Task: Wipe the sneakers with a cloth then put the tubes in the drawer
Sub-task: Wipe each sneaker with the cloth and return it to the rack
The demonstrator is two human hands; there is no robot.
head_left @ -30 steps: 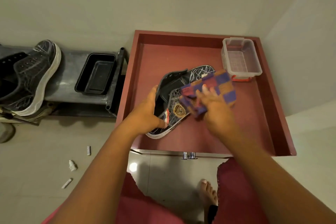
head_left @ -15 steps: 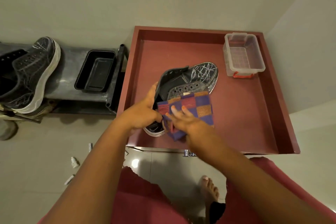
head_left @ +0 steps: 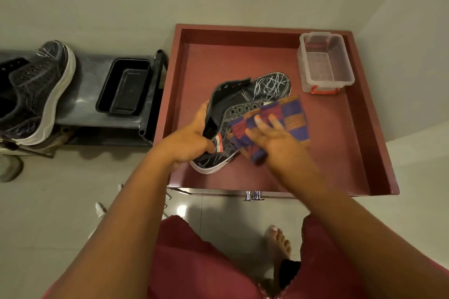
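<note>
A black sneaker with white scribble marks lies on its side on the red tray-top. My left hand grips its heel collar. My right hand presses a purple and orange checked cloth against the sneaker's side with its fingers spread flat. A second black sneaker stands on the grey shelf at the left. Two small white tubes lie on the floor beside my left arm. A chrome drawer handle shows under the tray-top's front edge.
A clear plastic box with red clips stands at the tray-top's back right. A black plastic tray sits on the shelf's right end. Walls close in behind and to the right. My bare foot is on the tiled floor below.
My right hand has slid the cloth from the sneaker's heel back toward the middle and right. My left hand keeps its grip on the collar.
</note>
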